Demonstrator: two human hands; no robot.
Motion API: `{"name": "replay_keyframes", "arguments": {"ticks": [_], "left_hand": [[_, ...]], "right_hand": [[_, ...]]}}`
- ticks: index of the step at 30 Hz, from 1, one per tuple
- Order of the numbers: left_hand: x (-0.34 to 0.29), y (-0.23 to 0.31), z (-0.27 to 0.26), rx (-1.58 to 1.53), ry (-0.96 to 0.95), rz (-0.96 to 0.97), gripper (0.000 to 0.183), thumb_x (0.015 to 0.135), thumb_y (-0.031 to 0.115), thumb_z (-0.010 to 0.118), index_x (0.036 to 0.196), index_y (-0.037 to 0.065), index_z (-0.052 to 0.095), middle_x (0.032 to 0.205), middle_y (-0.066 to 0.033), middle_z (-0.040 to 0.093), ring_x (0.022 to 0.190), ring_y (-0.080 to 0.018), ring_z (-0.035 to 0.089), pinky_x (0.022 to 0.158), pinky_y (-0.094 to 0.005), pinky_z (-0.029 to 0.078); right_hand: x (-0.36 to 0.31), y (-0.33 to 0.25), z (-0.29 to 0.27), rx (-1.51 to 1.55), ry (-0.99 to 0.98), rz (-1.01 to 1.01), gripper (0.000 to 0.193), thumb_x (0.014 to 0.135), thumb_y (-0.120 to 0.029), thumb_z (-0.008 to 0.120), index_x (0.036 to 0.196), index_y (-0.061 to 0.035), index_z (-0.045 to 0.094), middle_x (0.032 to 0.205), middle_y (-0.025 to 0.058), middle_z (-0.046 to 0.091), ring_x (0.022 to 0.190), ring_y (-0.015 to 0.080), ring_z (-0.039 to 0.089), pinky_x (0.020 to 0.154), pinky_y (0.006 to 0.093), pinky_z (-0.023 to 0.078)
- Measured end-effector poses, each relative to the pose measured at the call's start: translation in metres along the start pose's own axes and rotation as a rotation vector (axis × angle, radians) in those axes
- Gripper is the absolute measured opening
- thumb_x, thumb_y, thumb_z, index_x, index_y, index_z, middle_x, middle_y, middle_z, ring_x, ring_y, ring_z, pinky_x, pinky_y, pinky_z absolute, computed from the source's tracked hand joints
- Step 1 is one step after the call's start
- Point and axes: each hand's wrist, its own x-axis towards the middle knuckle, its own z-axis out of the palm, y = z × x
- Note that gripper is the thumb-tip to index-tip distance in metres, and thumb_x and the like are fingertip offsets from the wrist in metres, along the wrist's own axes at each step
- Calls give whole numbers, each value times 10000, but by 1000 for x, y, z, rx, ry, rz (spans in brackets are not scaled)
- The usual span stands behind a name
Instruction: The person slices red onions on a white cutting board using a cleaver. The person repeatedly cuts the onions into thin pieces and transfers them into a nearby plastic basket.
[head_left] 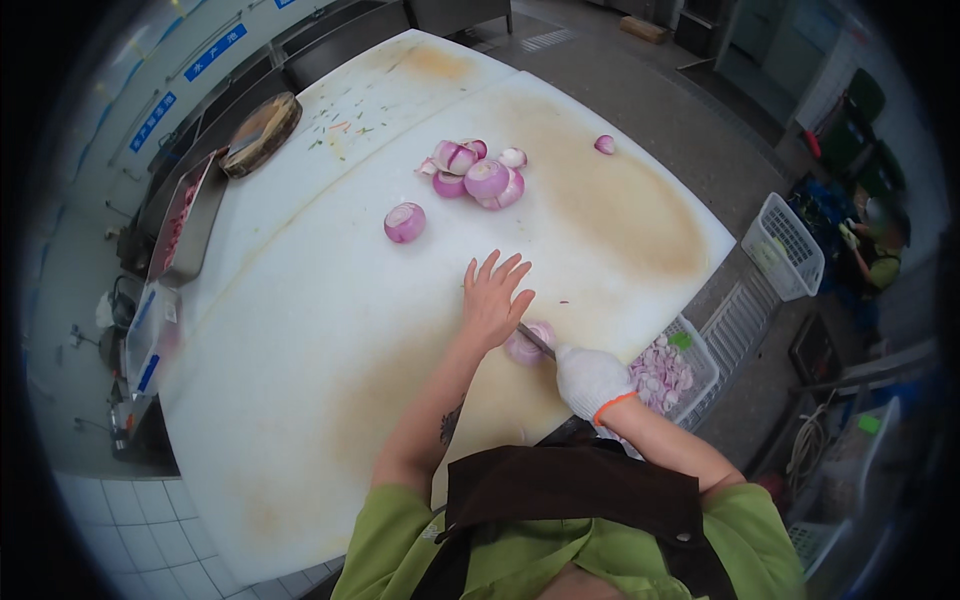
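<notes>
My right hand (592,382), in a white knit glove with an orange cuff, is closed round the handle of a knife (538,342). The blade shows as a thin dark strip, seen nearly edge-on. A cut purple onion (520,350) lies on the white board under and beside that blade. My bare left hand (490,303) is open, fingers spread and pointing away from me. Its heel is close to the far end of the blade; whether it presses on it I cannot tell. Ahead sits a pile of peeled purple onions (487,179), with one whole onion (405,223) apart to its left.
The large white cutting board (330,330) covers the table. Chopped onion fills a basket (660,375) at my right. Far left stand a round wooden block (262,135) and a metal tray (185,220). A small onion (605,145) lies far right. Another person (880,245) works beyond a white basket (783,247).
</notes>
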Motion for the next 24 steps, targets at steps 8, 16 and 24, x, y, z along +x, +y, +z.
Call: {"name": "replay_keyframes", "arguments": {"ticks": [8,16,24], "left_hand": [[-23,-5,9,-42,69,-44,566,822,309,597,1328,108,440,1368,-107,445,1314,-358,327,1102,-554,143],[-81,-6,8,-135,-247,283,479,716,151,727,1136,94,504,1232,-127,512,1164,-341,473,994,-455,371],[-104,-40,60,-654,-101,-731,352,819,161,663,1111,20,526,1089,-188,543,961,-347,564,847,-410,458]], "right_hand": [[26,30,46,73,-65,-27,253,851,-183,461,960,7,588,808,237,649,749,406,633,706,496,493],[40,66,49,208,45,-4,314,863,-269,481,934,12,602,824,277,624,790,453,600,745,511,466],[20,34,49,151,-70,23,291,862,-245,493,939,11,608,857,263,634,803,436,607,756,502,477]]}}
